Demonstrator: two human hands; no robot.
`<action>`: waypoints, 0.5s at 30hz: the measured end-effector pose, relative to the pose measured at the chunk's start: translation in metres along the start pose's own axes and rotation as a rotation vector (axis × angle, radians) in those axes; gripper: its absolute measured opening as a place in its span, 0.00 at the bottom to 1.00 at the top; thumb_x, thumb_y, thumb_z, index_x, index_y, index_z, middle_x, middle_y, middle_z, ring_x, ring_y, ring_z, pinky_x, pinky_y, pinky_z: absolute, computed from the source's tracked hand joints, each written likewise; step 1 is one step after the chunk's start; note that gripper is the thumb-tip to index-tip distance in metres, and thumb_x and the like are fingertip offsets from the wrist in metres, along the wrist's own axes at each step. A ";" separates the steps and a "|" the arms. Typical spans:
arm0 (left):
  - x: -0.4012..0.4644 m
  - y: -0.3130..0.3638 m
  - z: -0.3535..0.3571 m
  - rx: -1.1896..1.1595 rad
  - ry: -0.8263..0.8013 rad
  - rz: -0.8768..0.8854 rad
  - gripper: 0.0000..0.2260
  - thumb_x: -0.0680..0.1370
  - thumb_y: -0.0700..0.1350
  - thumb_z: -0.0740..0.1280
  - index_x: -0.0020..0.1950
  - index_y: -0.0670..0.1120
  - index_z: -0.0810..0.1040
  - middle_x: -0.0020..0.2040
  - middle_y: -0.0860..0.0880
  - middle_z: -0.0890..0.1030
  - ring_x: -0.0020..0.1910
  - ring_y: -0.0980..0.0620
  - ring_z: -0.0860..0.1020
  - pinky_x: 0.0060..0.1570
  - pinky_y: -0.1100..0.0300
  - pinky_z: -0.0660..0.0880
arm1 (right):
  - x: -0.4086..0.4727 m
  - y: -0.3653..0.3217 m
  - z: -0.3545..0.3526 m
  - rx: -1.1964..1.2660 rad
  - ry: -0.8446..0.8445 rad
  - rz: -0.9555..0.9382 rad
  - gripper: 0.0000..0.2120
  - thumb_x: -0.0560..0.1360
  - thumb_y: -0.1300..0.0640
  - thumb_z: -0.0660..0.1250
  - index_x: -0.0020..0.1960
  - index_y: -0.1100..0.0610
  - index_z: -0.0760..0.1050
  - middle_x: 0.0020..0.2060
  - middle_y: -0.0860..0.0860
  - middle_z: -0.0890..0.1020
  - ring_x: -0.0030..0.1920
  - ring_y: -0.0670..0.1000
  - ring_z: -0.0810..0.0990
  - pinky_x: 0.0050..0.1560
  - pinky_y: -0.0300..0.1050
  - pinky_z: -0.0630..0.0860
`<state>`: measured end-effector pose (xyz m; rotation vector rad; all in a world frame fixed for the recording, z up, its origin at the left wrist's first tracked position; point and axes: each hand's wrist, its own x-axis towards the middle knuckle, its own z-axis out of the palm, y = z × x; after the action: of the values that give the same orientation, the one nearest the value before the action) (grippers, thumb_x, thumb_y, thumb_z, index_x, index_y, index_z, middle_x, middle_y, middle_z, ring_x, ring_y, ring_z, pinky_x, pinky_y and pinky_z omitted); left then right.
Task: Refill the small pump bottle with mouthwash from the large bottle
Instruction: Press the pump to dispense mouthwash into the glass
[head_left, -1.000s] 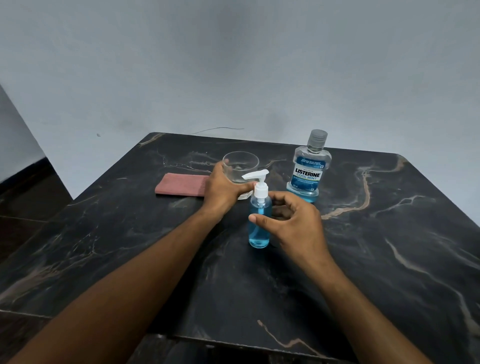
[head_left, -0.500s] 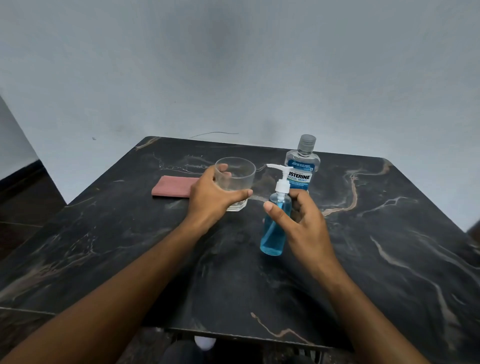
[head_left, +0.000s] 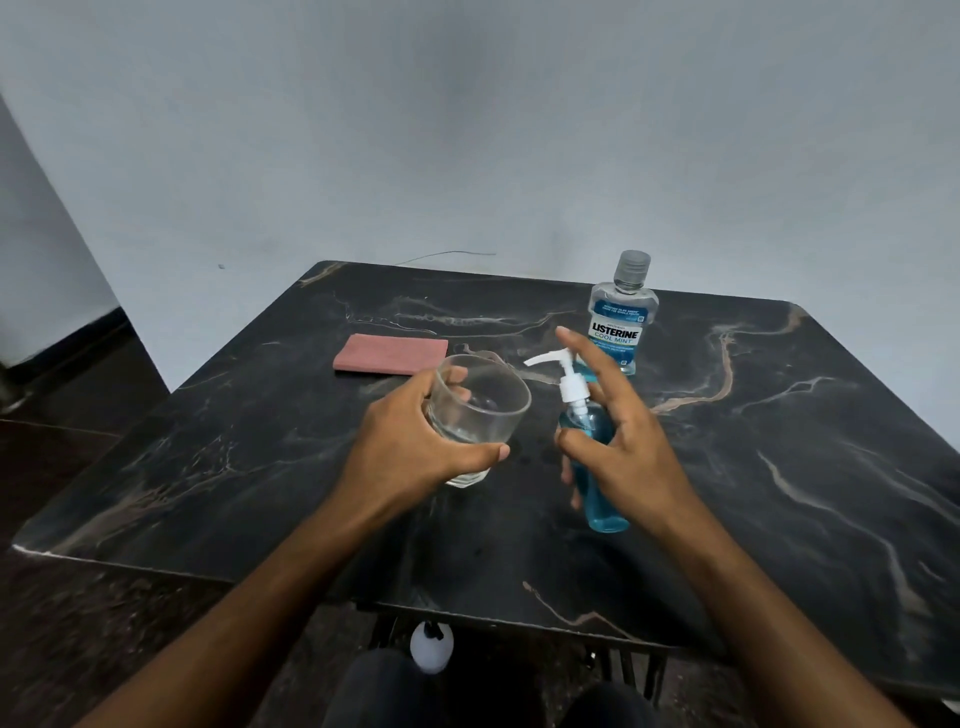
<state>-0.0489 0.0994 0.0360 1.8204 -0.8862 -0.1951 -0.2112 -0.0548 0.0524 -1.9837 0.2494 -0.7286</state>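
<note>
My right hand (head_left: 618, 457) holds the small pump bottle (head_left: 589, 436) off the table, tilted left. It has a white pump head and blue liquid inside. My index finger is stretched out above the pump nozzle, which points left toward the glass. My left hand (head_left: 410, 452) grips a clear glass tumbler (head_left: 480, 410), lifted and tipped toward the pump bottle. The large mouthwash bottle (head_left: 621, 317) stands upright with its grey cap on at the back of the table, behind my right hand.
A folded pink cloth (head_left: 389, 353) lies flat behind the glass. The black marble table (head_left: 779, 467) stands against a pale wall. Below the table's front edge there is a white object (head_left: 431, 647).
Both hands have lifted and come nearer to me. The glass is now off the table and tipped. The pump bottle leans further left and my right index finger has stretched out over the pump.
</note>
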 end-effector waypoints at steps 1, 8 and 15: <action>-0.001 0.001 -0.001 0.012 -0.005 0.009 0.32 0.58 0.55 0.86 0.60 0.59 0.79 0.50 0.63 0.85 0.49 0.70 0.81 0.46 0.77 0.74 | 0.000 0.000 0.000 -0.026 -0.007 -0.018 0.44 0.71 0.69 0.66 0.72 0.29 0.60 0.50 0.45 0.82 0.29 0.54 0.82 0.29 0.46 0.81; -0.004 0.003 -0.002 0.042 -0.028 0.016 0.36 0.53 0.63 0.81 0.60 0.60 0.78 0.50 0.63 0.84 0.50 0.70 0.81 0.47 0.76 0.75 | 0.007 -0.005 0.004 -0.284 -0.025 -0.150 0.37 0.71 0.59 0.70 0.70 0.31 0.61 0.44 0.30 0.77 0.33 0.41 0.80 0.31 0.31 0.76; -0.004 0.003 -0.005 0.066 -0.045 0.024 0.39 0.53 0.65 0.80 0.63 0.59 0.78 0.51 0.63 0.84 0.50 0.70 0.81 0.46 0.77 0.75 | 0.010 -0.008 0.008 -0.412 -0.037 -0.138 0.31 0.71 0.51 0.68 0.67 0.33 0.58 0.49 0.20 0.70 0.53 0.32 0.74 0.40 0.27 0.72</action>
<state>-0.0505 0.1047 0.0392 1.8721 -0.9556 -0.1946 -0.1991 -0.0495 0.0608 -2.4228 0.2582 -0.7727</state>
